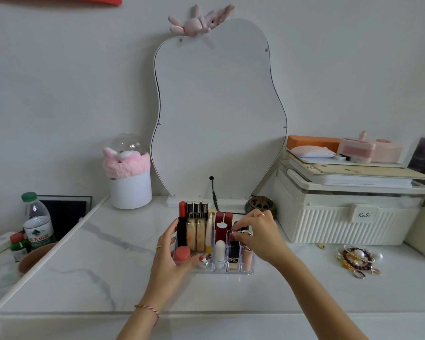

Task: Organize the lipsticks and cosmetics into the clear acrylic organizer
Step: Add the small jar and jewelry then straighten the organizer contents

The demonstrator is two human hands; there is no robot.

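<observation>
The clear acrylic organizer [241, 271] stands mid-table before the mirror. It holds several upright lipsticks: a red tube and black-capped gold ones [196, 207] at the back, two gold-framed glosses [196, 233], a dark red case [223, 227], a white stick [220, 251], a black and gold lipstick [234, 256] and a pink tube [247, 256]. A coral-lidded jar [182, 253] sits at its front left. My left hand [172, 256] grips the organizer's left side. My right hand [258, 233] pinches a small dark item over the right compartments; what it is stays hidden.
A curvy mirror [219, 114] with a power cord stands behind. A white ribbed storage box [346, 224] stacked with items sits right, a pile of jewellery [356, 260] before it. A white pot with a pink headband [130, 187] is back left; a water bottle [36, 222] stands off the table's left edge.
</observation>
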